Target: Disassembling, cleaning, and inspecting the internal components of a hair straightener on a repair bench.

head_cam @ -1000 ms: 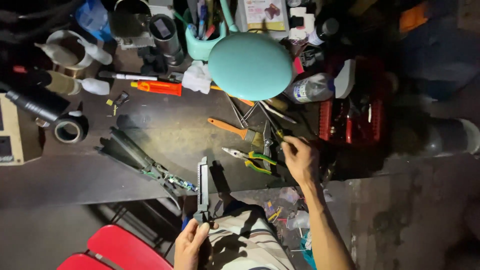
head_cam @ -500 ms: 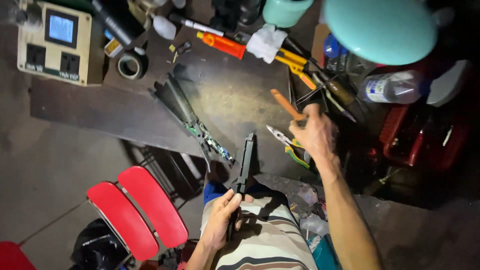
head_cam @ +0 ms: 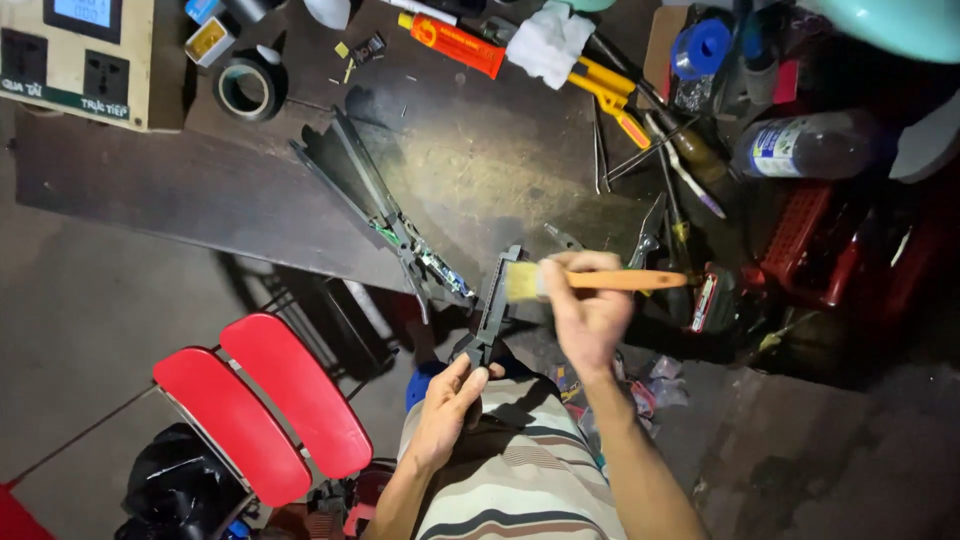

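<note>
Over the lap, the left hand grips a long dark part upright while the right hand clasps a brush crosswise, bristles touching its top.

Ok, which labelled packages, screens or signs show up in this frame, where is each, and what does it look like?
Beige box unit, top left on the bench: blue screen, black sockets, green strip.
Clear plastic bottle, upper right, lying on its side: white-and-blue label.
Orange tube-shaped tool, top centre: red round mark, small print.
Neither hand touches any of these.
</note>
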